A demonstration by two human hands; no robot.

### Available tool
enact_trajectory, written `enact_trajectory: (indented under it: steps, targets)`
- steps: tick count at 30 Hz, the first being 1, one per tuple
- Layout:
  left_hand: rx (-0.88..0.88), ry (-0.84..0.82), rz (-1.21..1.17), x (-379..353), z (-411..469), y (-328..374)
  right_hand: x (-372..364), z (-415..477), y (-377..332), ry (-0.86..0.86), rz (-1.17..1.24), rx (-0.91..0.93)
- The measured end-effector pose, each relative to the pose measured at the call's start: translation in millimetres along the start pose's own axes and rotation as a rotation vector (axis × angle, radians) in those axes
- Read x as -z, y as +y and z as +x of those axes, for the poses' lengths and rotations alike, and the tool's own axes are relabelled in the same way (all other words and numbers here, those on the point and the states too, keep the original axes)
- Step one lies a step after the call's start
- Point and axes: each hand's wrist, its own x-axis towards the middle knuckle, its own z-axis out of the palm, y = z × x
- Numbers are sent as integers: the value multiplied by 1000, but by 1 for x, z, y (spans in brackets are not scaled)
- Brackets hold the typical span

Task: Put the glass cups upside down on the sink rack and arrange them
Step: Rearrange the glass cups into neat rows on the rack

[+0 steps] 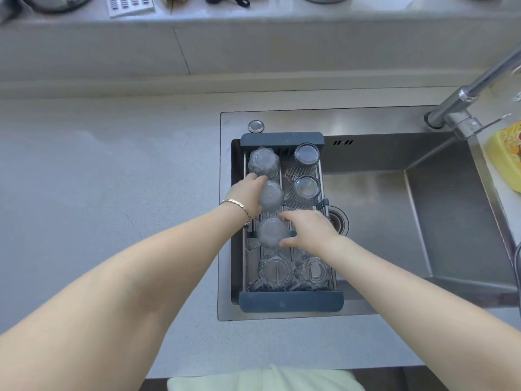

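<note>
Currently your left hand (248,193) grips the middle cup (271,195), right hand (307,230) the near cup (272,232), both inverted on the rack (290,301); they probably touch, so shifting either risks a chip

Seven glass cups stand upside down on one sink rack (290,301) set across the left end of a single steel sink (423,221). Three are frosted: one (263,162) at the rack's far left corner, one (271,195) just nearer and one (272,232) nearer again. Two ribbed clear cups (306,155) (306,189) fill the far right side. Two cut-glass cups (275,270) (315,270) sit along the near edge. Two hands reach in, the left hand (248,193) and the right hand (310,230). One bracelet (239,206) circles the left wrist. One faucet (465,103) rises at the sink's far right corner.
</note>
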Motion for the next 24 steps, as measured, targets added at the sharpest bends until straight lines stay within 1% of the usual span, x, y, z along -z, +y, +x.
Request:
enact_trajectory:
  steps: [3,5,10,13,16,18,20,21,22,24]
  targets:
    - [-96,-64,34,5,4,-4,-2,0,2,1,35,-7]
    - [-124,-86,69,3,6,0,-4,1,2,-4,34,2]
    - [-103,-60,98,-4,7,5,-7,1,5,13,20,6]
    - [-43,-16,51,-2,7,2,-11,1,7,53,18,12]
    - [-33,-38,67,1,7,2,-8,-3,8,68,52,51]
    - [-48,-46,112,3,4,2,0,-11,13,153,118,63]
    - [-65,-1,166,3,0,4,10,-20,24,279,182,34]
    - [-73,27,180,2,-3,5,13,-24,31,304,194,10]
    - [-81,45,182,1,-5,5,16,-29,37,279,187,-15]
    - [-94,45,183,-1,-7,7,16,-34,43,134,141,-55]
